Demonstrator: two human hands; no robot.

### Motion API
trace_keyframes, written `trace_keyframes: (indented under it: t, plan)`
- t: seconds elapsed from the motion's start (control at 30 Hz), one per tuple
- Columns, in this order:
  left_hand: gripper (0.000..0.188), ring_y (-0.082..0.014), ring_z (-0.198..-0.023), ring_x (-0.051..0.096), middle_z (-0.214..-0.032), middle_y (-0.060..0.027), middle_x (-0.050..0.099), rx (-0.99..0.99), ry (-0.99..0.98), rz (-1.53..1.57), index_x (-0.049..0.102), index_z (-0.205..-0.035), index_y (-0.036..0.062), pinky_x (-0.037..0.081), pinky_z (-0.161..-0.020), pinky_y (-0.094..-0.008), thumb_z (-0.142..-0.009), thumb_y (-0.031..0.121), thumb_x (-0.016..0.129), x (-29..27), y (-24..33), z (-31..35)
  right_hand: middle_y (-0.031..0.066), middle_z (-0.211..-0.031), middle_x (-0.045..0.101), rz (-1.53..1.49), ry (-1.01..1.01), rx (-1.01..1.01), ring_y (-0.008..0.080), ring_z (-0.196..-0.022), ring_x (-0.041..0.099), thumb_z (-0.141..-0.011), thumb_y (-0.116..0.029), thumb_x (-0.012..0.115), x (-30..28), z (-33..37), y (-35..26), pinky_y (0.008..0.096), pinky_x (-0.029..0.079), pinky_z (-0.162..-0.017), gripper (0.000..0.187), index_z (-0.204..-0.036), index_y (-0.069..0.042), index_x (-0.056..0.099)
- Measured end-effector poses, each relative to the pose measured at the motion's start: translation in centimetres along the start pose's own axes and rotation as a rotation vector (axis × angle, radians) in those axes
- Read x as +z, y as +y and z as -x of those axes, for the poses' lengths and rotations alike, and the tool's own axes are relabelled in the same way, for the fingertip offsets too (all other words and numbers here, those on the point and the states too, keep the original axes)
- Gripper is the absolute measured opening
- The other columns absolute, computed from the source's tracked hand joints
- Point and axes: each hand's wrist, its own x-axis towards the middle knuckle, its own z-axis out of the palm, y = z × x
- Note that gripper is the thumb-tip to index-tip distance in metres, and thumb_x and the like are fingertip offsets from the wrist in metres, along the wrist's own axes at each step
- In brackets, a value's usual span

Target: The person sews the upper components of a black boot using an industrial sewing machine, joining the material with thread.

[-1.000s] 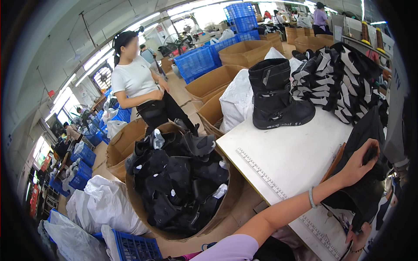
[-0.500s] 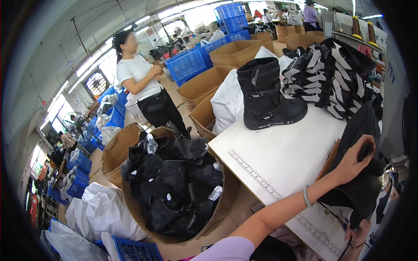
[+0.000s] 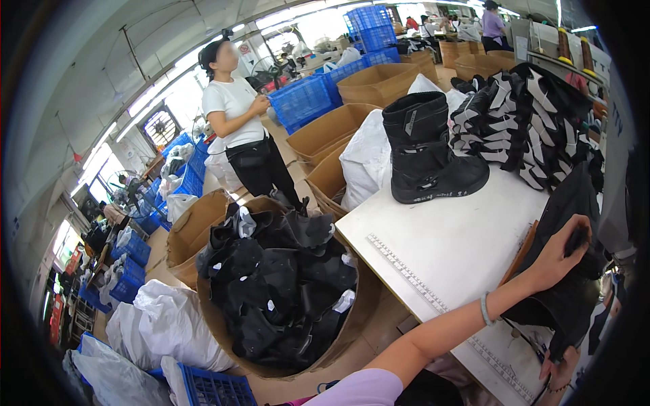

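Note:
At the right edge of the table, a black boot upper (image 3: 552, 308) lies against the sewing machine (image 3: 617, 203). My left hand (image 3: 563, 254), its arm reaching across from below with a pale bangle at the wrist, has its fingers curled round the upper's top part. Lower down, my right hand (image 3: 560, 369) pinches the bottom edge of the same piece; some of its fingers are hidden. A finished black boot (image 3: 433, 152) stands upright on the white table (image 3: 467, 237). Behind it lies a pile of black uppers with grey-white strips (image 3: 508, 122).
A large carton (image 3: 362, 318) full of black pieces (image 3: 284, 291) stands left of the table. White sacks (image 3: 172, 328) and a blue crate (image 3: 213, 389) lie beyond it. A person in a white top (image 3: 233, 111) stands past the carton. Thread cones (image 3: 564, 47) rise behind the pile.
The whole view has shifted, so everything sits slightly further right. Both hands keep their hold on the boot upper, with little movement of their own. The standing person remains in place.

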Motion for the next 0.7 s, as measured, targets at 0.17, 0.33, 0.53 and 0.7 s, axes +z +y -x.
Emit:
trace_keyframes:
  t: [0.17,0.33,0.53,0.7]
  plan:
    - [0.023,-0.0125,-0.087,0.042,-0.090,-0.0050,0.044,-0.001,-0.016,0.018,0.040,-0.105,0.0023,0.034,-0.084,-0.0239,-0.083,0.003,0.047,0.3,0.6,0.0,0.0174,-0.053,0.052,0.050,-0.031,0.024,0.0253,-0.029,0.047,-0.078,-0.027,0.062,-2.4,0.5,0.1,0.0334,0.040,-0.021,0.046,-0.090,0.014,0.046]
    - [0.024,-0.0126,-0.087,0.042,-0.091,-0.0056,0.043,0.013,0.011,0.004,0.039,-0.105,0.0019,0.034,-0.084,-0.0238,-0.082,0.002,0.047,-0.2,-0.3,0.1,0.0170,-0.051,0.051,0.046,-0.086,0.060,0.0244,-0.028,0.047,-0.080,-0.029,0.060,-3.3,-0.5,1.2,0.0322,0.041,-0.021,0.047,-0.090,0.014,0.045]
    - [0.026,-0.0126,-0.088,0.042,-0.091,-0.0060,0.043,0.028,0.006,0.009,0.039,-0.106,0.0017,0.034,-0.084,-0.0239,-0.081,0.002,0.047,0.3,-0.3,0.0,0.0168,-0.051,0.051,0.056,-0.065,0.033,0.0240,-0.028,0.047,-0.080,-0.030,0.060,-3.5,-0.1,0.7,0.0317,0.041,-0.021,0.047,-0.090,0.014,0.045]
    - [0.025,-0.0115,-0.088,0.042,-0.091,-0.0059,0.044,0.033,0.021,-0.008,0.039,-0.106,0.0016,0.035,-0.082,-0.0237,-0.082,0.000,0.046,-0.4,0.3,0.0,0.0167,-0.050,0.051,0.060,-0.068,0.032,0.0236,-0.028,0.047,-0.080,-0.031,0.059,-2.8,-1.1,1.0,0.0312,0.041,-0.021,0.048,-0.091,0.014,0.045]
